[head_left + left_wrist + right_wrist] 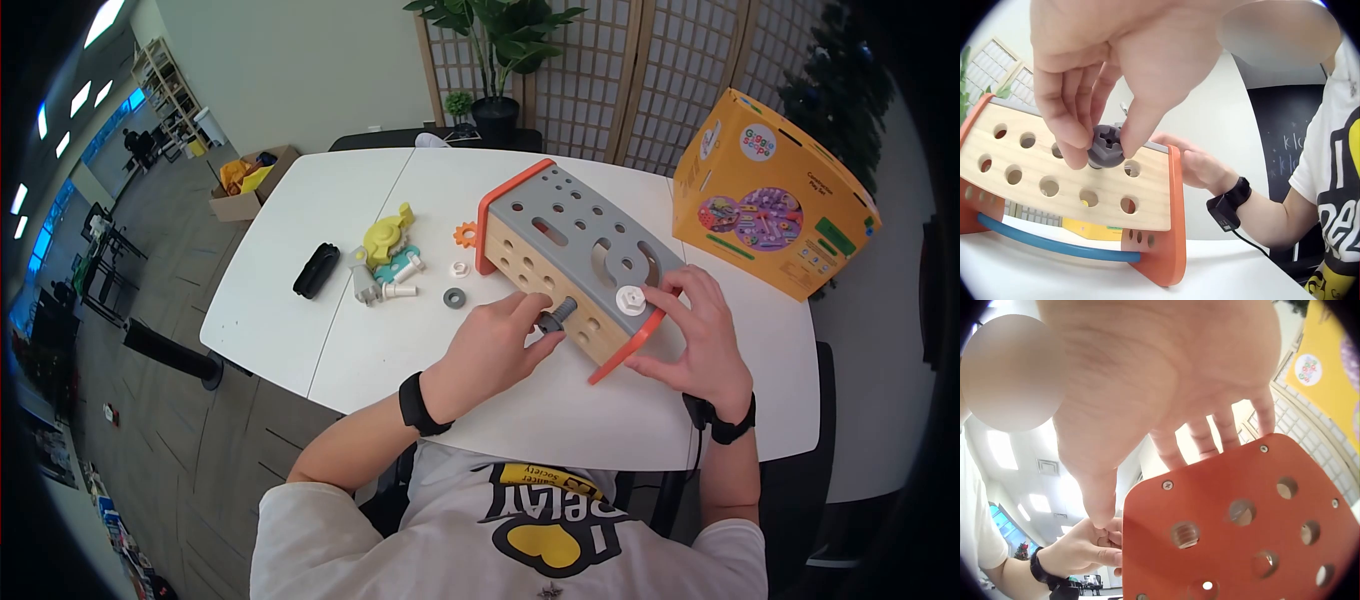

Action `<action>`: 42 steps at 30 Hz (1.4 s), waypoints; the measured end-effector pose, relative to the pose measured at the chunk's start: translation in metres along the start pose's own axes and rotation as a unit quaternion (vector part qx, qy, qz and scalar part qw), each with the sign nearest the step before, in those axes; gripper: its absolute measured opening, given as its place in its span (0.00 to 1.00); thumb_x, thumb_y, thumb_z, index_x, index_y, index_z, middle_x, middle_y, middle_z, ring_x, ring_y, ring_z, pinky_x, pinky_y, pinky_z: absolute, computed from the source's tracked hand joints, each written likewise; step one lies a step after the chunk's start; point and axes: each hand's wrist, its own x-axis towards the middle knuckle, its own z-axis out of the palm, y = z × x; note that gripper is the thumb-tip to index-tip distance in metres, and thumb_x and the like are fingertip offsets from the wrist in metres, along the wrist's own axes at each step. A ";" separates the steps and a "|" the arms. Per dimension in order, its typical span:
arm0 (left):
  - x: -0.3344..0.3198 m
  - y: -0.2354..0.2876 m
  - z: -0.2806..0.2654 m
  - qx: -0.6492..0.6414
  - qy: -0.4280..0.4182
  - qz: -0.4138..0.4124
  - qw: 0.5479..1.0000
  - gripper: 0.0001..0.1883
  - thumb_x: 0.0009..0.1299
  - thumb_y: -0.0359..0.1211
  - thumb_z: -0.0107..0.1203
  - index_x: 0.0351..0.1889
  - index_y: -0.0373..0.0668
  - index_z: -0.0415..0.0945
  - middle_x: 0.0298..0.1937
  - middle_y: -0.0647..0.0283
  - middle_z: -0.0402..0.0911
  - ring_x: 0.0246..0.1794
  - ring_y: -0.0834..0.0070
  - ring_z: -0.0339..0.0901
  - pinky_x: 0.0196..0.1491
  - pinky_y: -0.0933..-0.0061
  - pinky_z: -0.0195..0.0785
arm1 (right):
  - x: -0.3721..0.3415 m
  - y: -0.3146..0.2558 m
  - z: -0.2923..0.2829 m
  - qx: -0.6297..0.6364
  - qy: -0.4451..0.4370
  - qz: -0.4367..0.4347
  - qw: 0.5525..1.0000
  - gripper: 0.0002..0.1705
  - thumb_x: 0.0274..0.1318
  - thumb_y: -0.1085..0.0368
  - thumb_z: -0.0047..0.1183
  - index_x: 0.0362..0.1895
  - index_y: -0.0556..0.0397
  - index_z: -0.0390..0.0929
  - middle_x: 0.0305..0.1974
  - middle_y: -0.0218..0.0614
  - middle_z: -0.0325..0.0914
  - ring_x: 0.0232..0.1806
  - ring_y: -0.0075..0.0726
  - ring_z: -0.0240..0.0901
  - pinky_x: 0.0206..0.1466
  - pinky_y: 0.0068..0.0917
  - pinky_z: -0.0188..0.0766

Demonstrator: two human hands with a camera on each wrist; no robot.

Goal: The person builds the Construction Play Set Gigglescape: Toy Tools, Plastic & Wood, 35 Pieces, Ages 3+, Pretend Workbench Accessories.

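Observation:
A toy workbench with a grey perforated top [575, 215], wooden side panels [1029, 175] and orange ends [1222, 506] stands on the table, tilted diagonally in the head view. The left hand [490, 345] pinches a dark grey bolt [1107, 147] by its head between thumb and fingers, at the holed wooden side; the threaded shank [566, 308] shows in the head view. The right hand [700, 335] spans the orange end, fingers on the top beside a white nut [630, 300] and thumb low on the end panel. A blue bar [1060, 244] runs beneath.
On the white table [370, 345] lie a grey ring [454, 298], a small white nut [459, 269], an orange gear [466, 235], white bolts [400, 291], a yellow piece [385, 240] and a black case [317, 271]. A yellow box [770, 200] stands at the right.

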 end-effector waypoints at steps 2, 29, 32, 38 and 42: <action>0.002 -0.001 0.003 0.012 0.018 0.021 1.000 0.16 0.66 0.36 0.72 0.43 0.38 0.78 0.32 0.60 0.83 0.29 0.67 0.84 0.32 0.70 0.77 | -0.001 0.000 0.003 0.015 0.005 0.013 1.000 0.39 0.37 0.47 0.79 0.52 0.54 0.81 0.47 0.42 0.71 0.52 0.52 0.69 0.65 0.52 0.66; 0.022 -0.065 -0.049 0.299 -0.008 0.322 0.898 0.23 0.61 0.21 0.65 0.52 0.51 0.75 0.62 0.56 0.75 0.63 0.59 0.75 0.60 0.56 0.75 | -0.066 0.070 -0.014 0.243 -0.001 0.315 0.917 0.43 0.47 0.62 0.70 0.70 0.57 0.71 0.65 0.53 0.76 0.71 0.58 0.70 0.74 0.41 0.64; 0.022 -0.077 -0.039 0.331 -0.050 0.378 0.863 0.32 0.65 0.25 0.63 0.64 0.69 0.70 0.76 0.64 0.63 0.76 0.60 0.63 0.75 0.41 0.62 | -0.067 0.066 -0.013 0.167 -0.209 0.319 0.909 0.44 0.45 0.60 0.73 0.67 0.58 0.72 0.57 0.55 0.82 0.64 0.60 0.76 0.72 0.38 0.66; 0.029 -0.076 -0.015 0.353 -0.098 0.382 0.849 0.31 0.66 0.38 0.67 0.65 0.74 0.70 0.79 0.69 0.57 0.81 0.58 0.54 0.79 0.34 0.53 | -0.075 0.067 0.004 0.095 -0.234 0.204 0.946 0.40 0.45 0.60 0.75 0.63 0.60 0.74 0.60 0.56 0.77 0.62 0.60 0.75 0.67 0.42 0.71; 0.044 -0.083 -0.004 0.274 -0.065 0.392 0.876 0.31 0.61 0.42 0.71 0.64 0.71 0.73 0.77 0.66 0.60 0.79 0.53 0.56 0.77 0.36 0.59 | -0.077 0.073 0.018 0.059 -0.271 0.210 0.938 0.37 0.49 0.61 0.73 0.62 0.59 0.73 0.60 0.56 0.76 0.62 0.61 0.74 0.65 0.44 0.72</action>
